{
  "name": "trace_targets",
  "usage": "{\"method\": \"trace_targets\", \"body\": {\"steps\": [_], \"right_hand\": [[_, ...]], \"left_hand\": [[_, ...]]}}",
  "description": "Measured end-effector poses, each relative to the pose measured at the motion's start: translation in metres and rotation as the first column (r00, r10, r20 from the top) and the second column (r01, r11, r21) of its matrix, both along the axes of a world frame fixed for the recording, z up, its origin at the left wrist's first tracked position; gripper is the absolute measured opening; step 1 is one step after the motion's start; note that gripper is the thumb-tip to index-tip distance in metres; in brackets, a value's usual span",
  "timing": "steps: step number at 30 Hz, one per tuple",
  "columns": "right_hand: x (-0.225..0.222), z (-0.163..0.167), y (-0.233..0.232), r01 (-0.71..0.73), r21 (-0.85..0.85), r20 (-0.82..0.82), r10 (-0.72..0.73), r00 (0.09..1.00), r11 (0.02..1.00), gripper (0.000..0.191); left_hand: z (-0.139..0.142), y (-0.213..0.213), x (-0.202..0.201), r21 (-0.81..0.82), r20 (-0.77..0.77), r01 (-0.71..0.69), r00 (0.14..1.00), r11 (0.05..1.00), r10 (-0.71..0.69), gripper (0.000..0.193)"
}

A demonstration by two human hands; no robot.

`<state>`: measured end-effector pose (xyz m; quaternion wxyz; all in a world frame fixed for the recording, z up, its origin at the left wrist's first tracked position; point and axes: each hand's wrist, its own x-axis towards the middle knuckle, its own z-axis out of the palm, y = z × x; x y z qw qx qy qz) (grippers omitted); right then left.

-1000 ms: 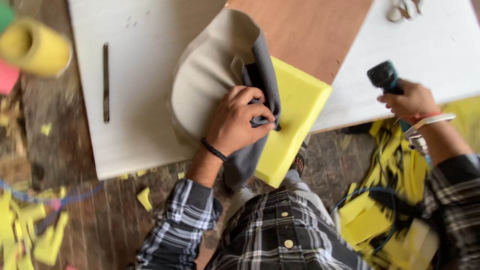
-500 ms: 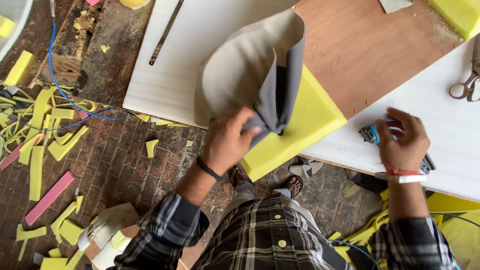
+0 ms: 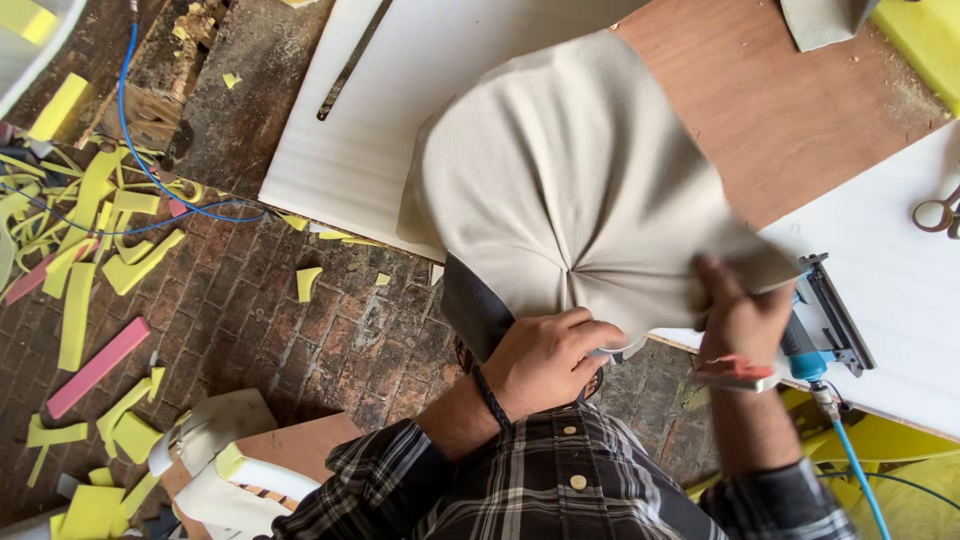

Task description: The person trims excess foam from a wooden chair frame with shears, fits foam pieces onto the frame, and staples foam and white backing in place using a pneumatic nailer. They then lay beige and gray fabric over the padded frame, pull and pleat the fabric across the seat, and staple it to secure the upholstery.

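A piece of beige cloth (image 3: 575, 190) lies spread over a workbench (image 3: 790, 110), covering what is beneath it, and its lower part hangs past the bench's near edge. The cloth is gathered into a fan of folds that meet at one spot near that edge. The left hand (image 3: 545, 360) is curled at that spot, its fingers closed on the bunched cloth, with a dark band around the wrist. Beside it, a dark flap of material (image 3: 475, 310) hangs below the bench edge.

The right hand (image 3: 740, 320) is at the cloth's right side by the near edge, fingers bent over the cloth's rim; it is blurred, and how firmly it grips cannot be told. Just to the right of this hand a staple gun (image 3: 825, 320) with a blue body rests on a white sheet (image 3: 880, 270) that covers the bench's right part, and a blue hose (image 3: 855, 470) runs down from it. Scissors (image 3: 940, 212) lie at the far right edge of that sheet.

Another white sheet (image 3: 340, 160) covers the bench's left part, with a thin metal strip (image 3: 350, 65) on it. A yellow foam block (image 3: 925, 35) sits at the bench's far right corner. On the brick floor (image 3: 300, 340) to the left lie yellow foam scraps (image 3: 90, 230), a pink strip (image 3: 95, 368) and a blue cord (image 3: 150, 170).
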<state>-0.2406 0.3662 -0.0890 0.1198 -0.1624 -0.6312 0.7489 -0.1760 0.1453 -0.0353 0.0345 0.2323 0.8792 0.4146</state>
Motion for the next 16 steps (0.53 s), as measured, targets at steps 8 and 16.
{"method": "trace_targets", "body": {"steps": [8, 16], "right_hand": [[-0.016, -0.054, 0.017, 0.002, 0.159, -0.202, 0.03, 0.979, 0.987, 0.05], [-0.015, 0.03, 0.024, 0.126, 0.723, -0.342, 0.194, 0.919, 0.679, 0.047]], "left_hand": [[-0.006, -0.033, 0.006, -0.005, 0.225, 0.147, 0.964, 0.989, -0.142, 0.024], [0.011, -0.127, -0.024, 0.36, 0.376, -0.015, 0.917, 0.933, -0.13, 0.031]]}}
